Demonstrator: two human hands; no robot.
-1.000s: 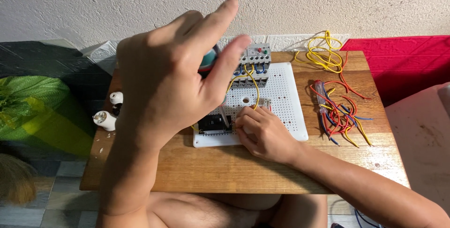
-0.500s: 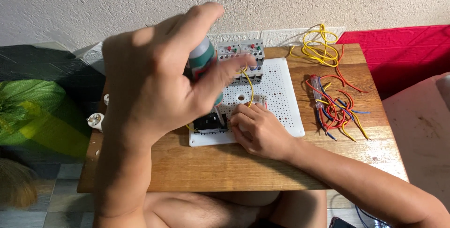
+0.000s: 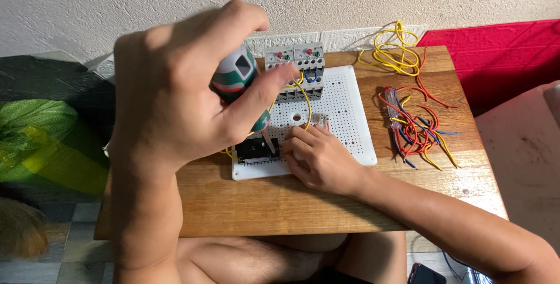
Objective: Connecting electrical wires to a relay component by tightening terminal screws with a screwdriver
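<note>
Rough white plaster backs the small wooden desk [image 3: 245, 208] — on it a white perforated plastic board [image 3: 350, 115]. Left hand [image 3: 175, 103], fingers wrapped around a green-and-grey screwdriver [image 3: 239, 79], tip at a black block [image 3: 254, 151]; right hand [image 3: 321, 158] — fingers pressed to the board beside it.

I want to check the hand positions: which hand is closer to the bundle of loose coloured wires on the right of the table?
Right. The right hand rests on the white perforated board, just left of the loose coloured wires. The left hand, holding the green screwdriver, is farther left.
</note>
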